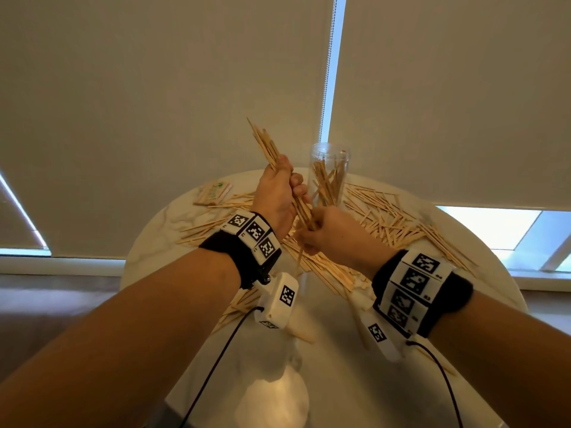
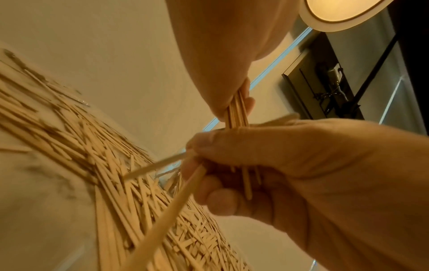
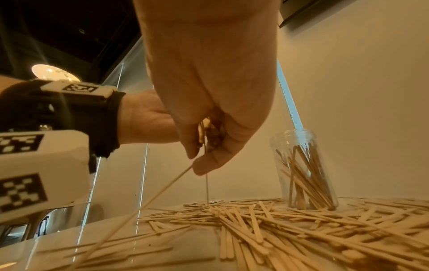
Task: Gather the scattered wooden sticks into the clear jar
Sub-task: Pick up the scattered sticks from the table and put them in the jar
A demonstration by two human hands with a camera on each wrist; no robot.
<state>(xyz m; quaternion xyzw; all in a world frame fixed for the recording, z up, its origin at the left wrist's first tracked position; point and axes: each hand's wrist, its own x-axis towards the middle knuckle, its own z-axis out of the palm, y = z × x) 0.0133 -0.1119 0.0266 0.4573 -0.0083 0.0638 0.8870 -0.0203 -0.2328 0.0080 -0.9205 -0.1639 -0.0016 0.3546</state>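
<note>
I hold one bundle of wooden sticks (image 1: 267,148) with both hands above the table, tilted up to the left. My left hand (image 1: 278,193) grips its middle. My right hand (image 1: 324,234) grips its lower end, close below the left. The clear jar (image 1: 329,168) stands upright just behind my hands with several sticks in it. Many scattered sticks (image 1: 386,220) lie around it. In the left wrist view the bundle (image 2: 236,111) passes from the left hand (image 2: 223,64) into the right hand (image 2: 290,161). In the right wrist view one thin stick (image 3: 144,205) slants down from the right hand (image 3: 209,91), left of the jar (image 3: 304,174).
The round white marble table (image 1: 340,350) carries the pile of sticks across its middle and right. A small packet of sticks (image 1: 213,193) lies at its far left. Closed roller blinds (image 1: 154,88) hang behind the table. The near part of the tabletop holds few sticks.
</note>
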